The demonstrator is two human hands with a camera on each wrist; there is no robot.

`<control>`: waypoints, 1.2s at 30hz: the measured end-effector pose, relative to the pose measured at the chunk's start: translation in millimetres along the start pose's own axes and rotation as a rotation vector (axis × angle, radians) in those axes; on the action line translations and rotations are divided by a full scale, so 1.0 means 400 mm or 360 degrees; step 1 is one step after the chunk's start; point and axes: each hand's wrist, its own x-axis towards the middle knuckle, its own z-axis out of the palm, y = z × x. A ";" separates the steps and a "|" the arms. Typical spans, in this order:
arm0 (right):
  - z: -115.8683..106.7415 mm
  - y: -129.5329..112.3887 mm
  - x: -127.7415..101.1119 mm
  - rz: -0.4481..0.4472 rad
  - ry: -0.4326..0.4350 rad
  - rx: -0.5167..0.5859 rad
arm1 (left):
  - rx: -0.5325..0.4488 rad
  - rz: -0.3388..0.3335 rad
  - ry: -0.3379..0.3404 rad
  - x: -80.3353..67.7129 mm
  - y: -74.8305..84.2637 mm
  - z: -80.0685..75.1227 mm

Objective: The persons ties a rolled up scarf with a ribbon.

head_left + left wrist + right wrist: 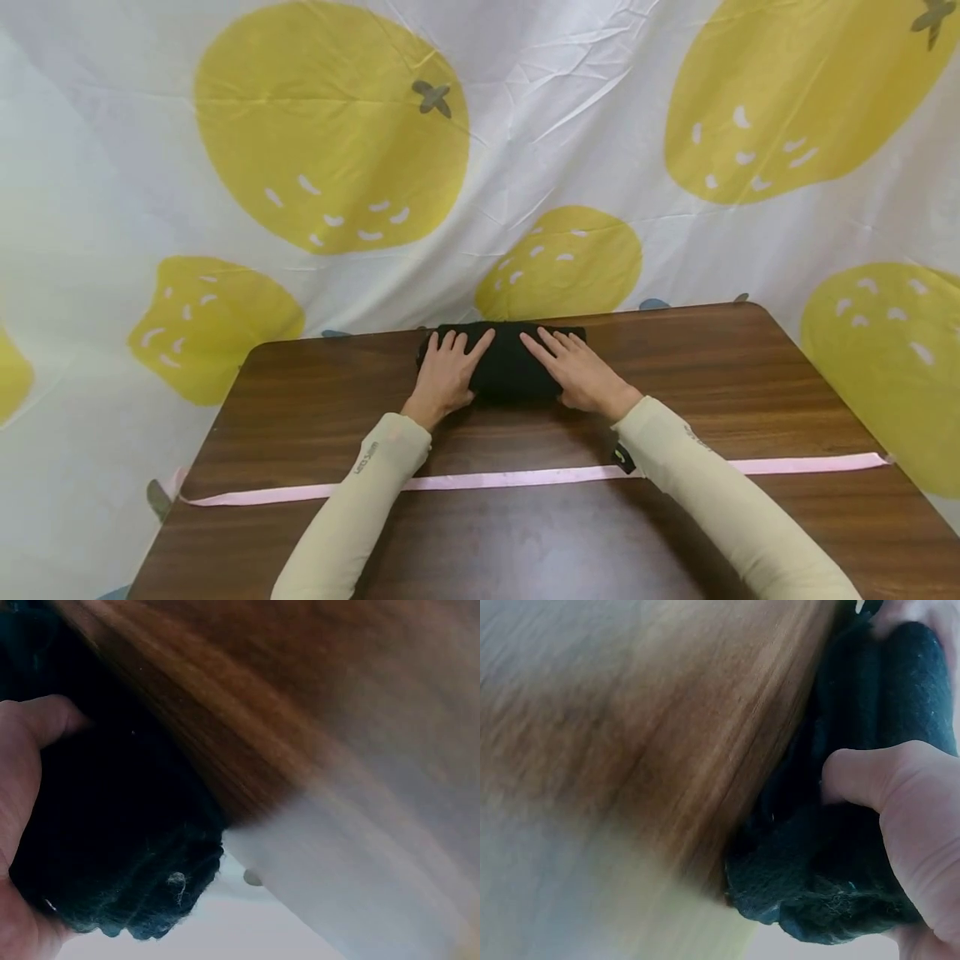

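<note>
A black, fuzzy cloth bundle (510, 367), folded or rolled into a thick bar, lies crosswise at the far edge of the table. My left hand (446, 375) grips its left part, fingers spread over the top and thumb on the near side. On the right part, my right hand (588, 375) holds it the same way. The left wrist view shows the left thumb (56, 720) against the dark cloth (127, 810), whose end is ragged with a bit of lint. Layered folds show in the cloth (802, 862) beside the right thumb (855, 776) in the right wrist view.
A pink ribbon (517, 478) runs across the brown wooden table (712, 375) from side to side, under both forearms. Behind the table hangs a white curtain (555, 142) with large yellow fruit prints, close to its far edge.
</note>
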 end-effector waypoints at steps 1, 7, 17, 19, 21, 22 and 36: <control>-0.002 0.000 0.000 -0.0005 -0.0003 -0.0010 | 0.0007 -0.0004 -0.0004 -0.001 0.000 -0.001; -0.015 0.000 -0.006 -0.0010 -0.0006 -0.0059 | 0.0001 0.0001 0.0004 -0.008 0.005 -0.014; -0.041 0.002 -0.018 -0.0022 0.0030 -0.0094 | 0.0010 -0.0030 0.0023 -0.012 0.014 -0.035; -0.049 0.001 -0.019 -0.0024 0.0040 -0.0111 | 0.0001 -0.0035 0.0022 -0.011 0.014 -0.042; -0.057 0.001 -0.020 -0.0018 0.0048 -0.0136 | -0.0005 -0.0039 0.0026 -0.010 0.012 -0.050; -0.060 -0.001 -0.020 -0.0018 0.0053 -0.0151 | -0.0010 -0.0041 0.0028 -0.010 0.010 -0.053; -0.096 -0.018 -0.031 -0.0034 0.0157 -0.0243 | -0.0111 0.0014 0.0114 -0.024 -0.026 -0.092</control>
